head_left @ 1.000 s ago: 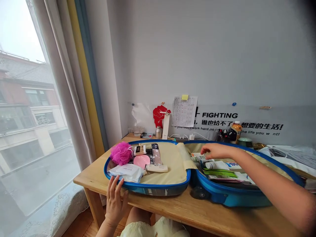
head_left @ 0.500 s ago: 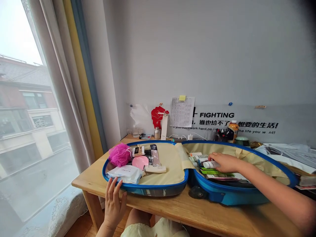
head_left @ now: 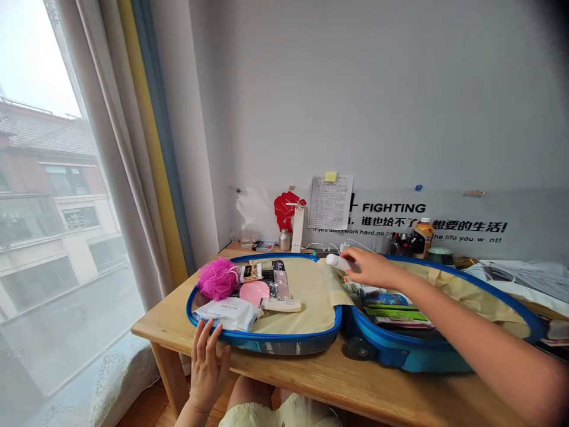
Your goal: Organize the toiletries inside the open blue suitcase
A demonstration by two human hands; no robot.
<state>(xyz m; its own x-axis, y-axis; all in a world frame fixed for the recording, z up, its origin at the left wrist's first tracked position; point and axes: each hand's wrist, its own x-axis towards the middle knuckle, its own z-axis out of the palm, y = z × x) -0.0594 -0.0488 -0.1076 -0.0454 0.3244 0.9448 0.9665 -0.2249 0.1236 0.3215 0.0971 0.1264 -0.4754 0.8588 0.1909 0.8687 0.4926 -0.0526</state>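
Observation:
An open blue suitcase (head_left: pixel 284 340) with a cream lining lies across the desk. My right hand (head_left: pixel 371 268) grips a small white bottle (head_left: pixel 338 261) above the hinge between the two halves. My left hand (head_left: pixel 207 359) rests with fingers spread against the front rim of the left half. Inside that half lie a pink bath puff (head_left: pixel 218 279), a white wipes pack (head_left: pixel 231 313), a pink round item (head_left: pixel 254 291), a box of cotton swabs (head_left: pixel 251 272) and a pale tube (head_left: pixel 281 305). The right half holds several tubes and packets, including a green packet (head_left: pixel 393 312).
Behind the suitcase stand a silver bottle (head_left: pixel 284 240), a white desk lamp (head_left: pixel 298 228) and an orange-capped drink bottle (head_left: pixel 423 237). The wooden desk (head_left: pixel 151 317) ends near my lap. Papers and plastic bags (head_left: pixel 511 273) lie at the right, a window at the left.
My right hand has lifted the white bottle out of the right half and carried it left and up to the hinge. My left hand has stayed at the rim.

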